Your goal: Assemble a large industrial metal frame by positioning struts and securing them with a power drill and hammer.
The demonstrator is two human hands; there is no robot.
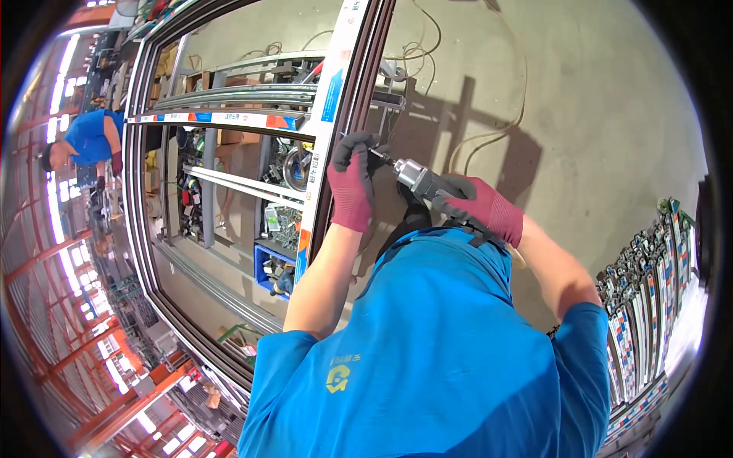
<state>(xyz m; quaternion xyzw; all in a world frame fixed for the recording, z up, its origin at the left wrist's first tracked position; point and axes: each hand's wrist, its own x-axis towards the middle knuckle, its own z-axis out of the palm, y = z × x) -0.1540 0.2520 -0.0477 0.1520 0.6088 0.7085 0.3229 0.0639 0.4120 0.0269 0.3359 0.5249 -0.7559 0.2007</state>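
My right hand (482,211), in a maroon and dark grey work glove, is closed round the grip of a silver and grey power screwdriver (413,175). Its thin bit (382,156) points up and left, toward the edge of a large metal window frame (330,99). My left hand (353,182), gloved alike, is at that edge beside the bit's tip. Its fingers are bent together; whatever small thing they pinch is hidden by the glove. The frame's dark profiles carry white protective film with red and blue patches.
Through the frame show steel racks with hardware and a blue crate (267,269). A hose (521,99) curls across the floor (595,99). Many film-covered profiles (641,313) stand at the right. Another person in a blue shirt (90,137) is beyond the frame at the left.
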